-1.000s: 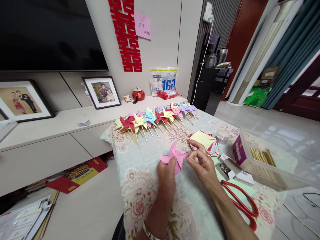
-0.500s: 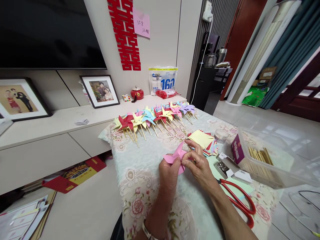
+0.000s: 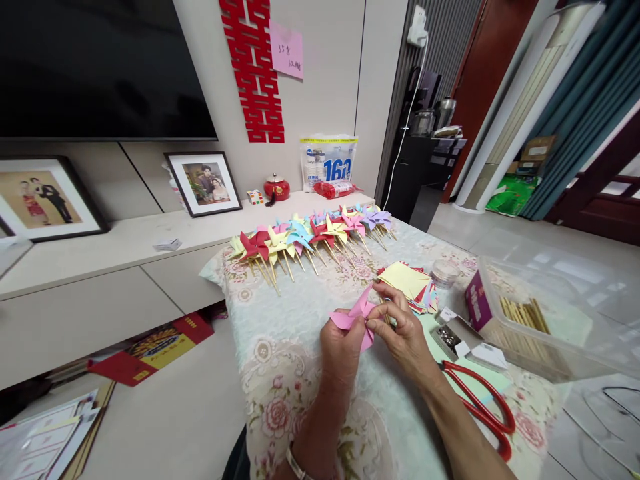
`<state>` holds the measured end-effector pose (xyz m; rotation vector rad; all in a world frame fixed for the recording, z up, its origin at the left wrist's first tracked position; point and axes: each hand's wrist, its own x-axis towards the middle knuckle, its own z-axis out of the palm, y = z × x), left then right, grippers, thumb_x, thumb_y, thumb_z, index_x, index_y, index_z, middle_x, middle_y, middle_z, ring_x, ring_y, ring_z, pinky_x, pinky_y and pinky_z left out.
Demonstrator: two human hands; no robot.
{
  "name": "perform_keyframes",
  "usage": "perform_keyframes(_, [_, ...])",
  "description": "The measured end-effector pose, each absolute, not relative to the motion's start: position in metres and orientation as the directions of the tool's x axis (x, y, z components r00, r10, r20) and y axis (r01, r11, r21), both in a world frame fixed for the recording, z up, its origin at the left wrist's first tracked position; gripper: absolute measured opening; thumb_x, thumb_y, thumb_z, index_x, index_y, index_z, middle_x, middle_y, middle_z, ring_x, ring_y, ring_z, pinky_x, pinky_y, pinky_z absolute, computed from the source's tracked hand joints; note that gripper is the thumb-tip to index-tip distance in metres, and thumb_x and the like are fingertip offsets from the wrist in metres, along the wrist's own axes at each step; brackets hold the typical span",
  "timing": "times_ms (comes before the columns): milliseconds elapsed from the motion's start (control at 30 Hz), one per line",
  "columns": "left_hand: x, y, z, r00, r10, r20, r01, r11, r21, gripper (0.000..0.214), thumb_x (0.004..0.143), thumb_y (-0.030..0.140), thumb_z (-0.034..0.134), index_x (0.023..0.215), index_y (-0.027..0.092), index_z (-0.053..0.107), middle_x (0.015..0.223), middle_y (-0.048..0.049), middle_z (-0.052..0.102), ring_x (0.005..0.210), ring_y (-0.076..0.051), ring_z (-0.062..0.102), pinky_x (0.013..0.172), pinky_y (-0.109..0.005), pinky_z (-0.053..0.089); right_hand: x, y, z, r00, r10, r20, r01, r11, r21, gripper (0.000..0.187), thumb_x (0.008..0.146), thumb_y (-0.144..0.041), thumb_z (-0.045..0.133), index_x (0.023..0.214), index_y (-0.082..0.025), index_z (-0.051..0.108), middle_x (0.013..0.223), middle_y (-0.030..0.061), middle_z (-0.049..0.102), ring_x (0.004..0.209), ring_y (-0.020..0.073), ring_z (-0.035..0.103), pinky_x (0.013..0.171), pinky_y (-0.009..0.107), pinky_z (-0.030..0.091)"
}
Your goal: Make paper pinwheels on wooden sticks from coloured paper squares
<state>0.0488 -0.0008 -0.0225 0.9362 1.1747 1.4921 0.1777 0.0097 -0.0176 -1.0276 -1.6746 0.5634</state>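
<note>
We hold the pink paper pinwheel [image 3: 356, 315] just above the near middle of the counter [image 3: 280, 373]. The left hand [image 3: 343, 347] is closed around its left vanes, and the right hand [image 3: 405, 337] pinches its centre; we cannot tell whether a pin sits between those fingertips. To do this well, we judge that the vane tips should stay stacked at the centre and the grip stay light, so the paper does not crease. One second ago the pinwheel lay spread open with the right hand beside it; now both hands meet at its centre.
</note>
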Motion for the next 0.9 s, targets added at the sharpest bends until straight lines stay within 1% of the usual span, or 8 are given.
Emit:
perform_keyframes(233, [0.0500,-0.0019,-0.0180,-0.226,0.973,0.042,-0.165,-0.081,0.983,0.014,0.069,0.028,0.067,0.063,0.016,0.064,0.057,0.0026,0.058,0.055,-0.013,0.050,0.054,-0.023,0.039,0.1795,0.0109,-0.0183,-0.099,0.835,0.542,0.368,0.537,-0.759,0.014,0.089,-0.032,0.066,0.078,-0.025,0.071,0.128,0.0101,0.056,0.128,0.0287,0.049,0.106,0.047,0.038])
perform_keyframes(333, [0.0501,-0.0017,-0.0190,-0.227,0.974,0.021,-0.190,-0.066,0.980,0.014,0.068,0.029,0.068,0.064,0.016,0.065,0.057,0.0025,0.059,0.055,-0.013,0.051,0.054,-0.023,0.039,0.1794,0.0103,-0.0172,-0.092,0.846,0.526,0.360,0.521,-0.774,0.016,0.089,-0.033,0.066,0.076,-0.025,0.071,0.128,0.0097,0.056,0.128,0.0290,0.049,0.108,0.047,0.036])
perform_keyframes(500, [0.0490,-0.0006,-0.0201,-0.234,0.972,-0.013,-0.230,-0.042,0.972,0.014,0.068,0.030,0.069,0.065,0.016,0.065,0.057,0.0027,0.059,0.055,-0.013,0.051,0.054,-0.023,0.039,0.1778,0.0080,-0.0128,-0.099,0.886,0.454,0.279,0.462,-0.842,0.020,0.087,-0.037,0.068,0.072,-0.024,0.070,0.132,0.0092,0.054,0.133,0.0299,0.045,0.110,0.047,0.035])
perform_keyframes(700, [0.0491,-0.0015,-0.0178,-0.217,0.976,0.032,-0.165,-0.069,0.984,0.015,0.069,0.029,0.067,0.063,0.016,0.064,0.058,0.0020,0.059,0.057,-0.013,0.051,0.055,-0.023,0.040,0.1795,0.0085,-0.0127,-0.108,0.928,0.358,0.183,0.372,-0.910,0.020,0.084,-0.040,0.071,0.072,-0.023,0.070,0.136,0.0100,0.054,0.139,0.0312,0.039,0.113,0.049,0.030])
perform_keyframes(900, [0.0493,-0.0027,-0.0148,-0.236,0.972,0.010,-0.165,-0.050,0.985,0.015,0.066,0.031,0.067,0.062,0.017,0.062,0.053,0.0032,0.055,0.053,-0.013,0.048,0.052,-0.023,0.038,0.1804,0.0106,-0.0174,-0.097,0.954,0.285,0.099,0.294,-0.951,0.023,0.080,-0.045,0.074,0.072,-0.023,0.071,0.134,0.0100,0.056,0.138,0.0317,0.040,0.110,0.047,0.035])
